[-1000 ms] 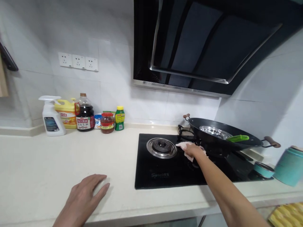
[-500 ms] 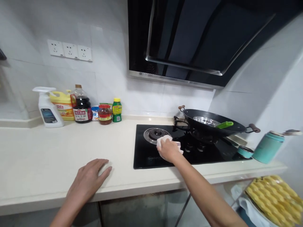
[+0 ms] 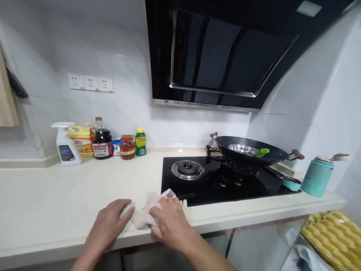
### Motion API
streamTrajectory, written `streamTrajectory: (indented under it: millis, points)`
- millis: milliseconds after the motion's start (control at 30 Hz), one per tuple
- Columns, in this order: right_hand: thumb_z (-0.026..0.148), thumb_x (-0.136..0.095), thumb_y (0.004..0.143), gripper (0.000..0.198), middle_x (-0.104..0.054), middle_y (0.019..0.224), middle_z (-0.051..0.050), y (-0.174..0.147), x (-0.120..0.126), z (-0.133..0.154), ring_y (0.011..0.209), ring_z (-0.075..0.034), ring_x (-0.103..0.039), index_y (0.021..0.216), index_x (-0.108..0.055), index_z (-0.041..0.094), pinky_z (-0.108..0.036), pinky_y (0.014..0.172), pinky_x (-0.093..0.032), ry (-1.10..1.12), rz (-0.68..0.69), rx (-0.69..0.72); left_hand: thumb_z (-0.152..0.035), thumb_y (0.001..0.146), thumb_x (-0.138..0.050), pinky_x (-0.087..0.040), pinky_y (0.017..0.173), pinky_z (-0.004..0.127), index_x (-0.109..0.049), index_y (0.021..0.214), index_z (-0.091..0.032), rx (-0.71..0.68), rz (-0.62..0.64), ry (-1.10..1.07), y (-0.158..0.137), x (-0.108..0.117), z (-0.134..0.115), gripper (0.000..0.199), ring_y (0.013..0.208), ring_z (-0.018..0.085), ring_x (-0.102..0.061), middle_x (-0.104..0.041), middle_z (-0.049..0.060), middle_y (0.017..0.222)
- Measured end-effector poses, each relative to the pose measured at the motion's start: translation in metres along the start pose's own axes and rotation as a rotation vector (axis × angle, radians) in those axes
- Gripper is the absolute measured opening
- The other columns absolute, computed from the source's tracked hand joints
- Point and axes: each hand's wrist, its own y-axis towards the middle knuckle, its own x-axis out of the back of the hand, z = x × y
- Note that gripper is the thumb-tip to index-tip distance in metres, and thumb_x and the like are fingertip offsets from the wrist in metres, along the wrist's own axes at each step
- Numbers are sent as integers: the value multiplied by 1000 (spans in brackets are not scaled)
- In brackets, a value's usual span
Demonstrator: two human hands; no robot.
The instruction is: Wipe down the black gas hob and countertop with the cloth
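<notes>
My right hand (image 3: 170, 222) grips a pale pinkish-white cloth (image 3: 145, 211), pressing it on the counter at the front left corner of the black gas stove (image 3: 197, 195). Part of the cloth is bunched under my fingers and hidden there. Just left of the cloth, my left hand (image 3: 110, 222) rests on the cream countertop (image 3: 70, 195), holding nothing, thumb apart from the fingers. Behind the cloth lies the stove's left burner (image 3: 188, 170), uncovered. A black wok (image 3: 254, 150) sits over the right burner, with a perforated metal strainer (image 3: 242, 149) with a green handle inside it.
Along the back wall stand a white spray bottle (image 3: 67, 146), a yellow jug (image 3: 83, 143), a soy sauce bottle (image 3: 102, 145), a red-lidded jar (image 3: 127, 148) and a green bottle (image 3: 141, 143). A teal canister (image 3: 317, 177) is at right. The range hood (image 3: 220, 56) hangs above.
My right hand has drawn the cloth from beside the left burner leftward and toward me, onto the counter edge. My left hand stays in place; the view has shifted slightly.
</notes>
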Motion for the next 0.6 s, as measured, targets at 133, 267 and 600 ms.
streamTrajectory:
  millis: [133, 267, 600]
  points:
    - [40, -68, 88, 44, -61, 132, -7, -14, 4, 7, 127, -33, -51, 130, -58, 33, -54, 111, -36, 220, -15, -3, -55, 91, -47, -48, 104, 42, -74, 116, -24, 12, -13, -11, -1, 2, -2, 48, 120, 29, -66, -75, 7, 124]
    - [35, -59, 90, 31, -69, 119, -4, -4, 20, -21, 108, -23, -63, 119, -64, 27, -37, 97, -48, 608, -114, -186, -55, 92, -46, -47, 106, 44, -73, 119, -23, 51, 22, 0, -2, 7, -7, 50, 123, 31, -65, -73, 8, 129]
    - [36, -51, 86, 26, -74, 93, -6, -34, 46, -194, 89, -23, -68, 94, -70, 20, -36, 83, -54, 353, -252, -537, -53, 94, -45, -46, 104, 44, -73, 120, -23, 48, 6, -1, -4, 6, -5, 49, 123, 30, -64, -73, 9, 130]
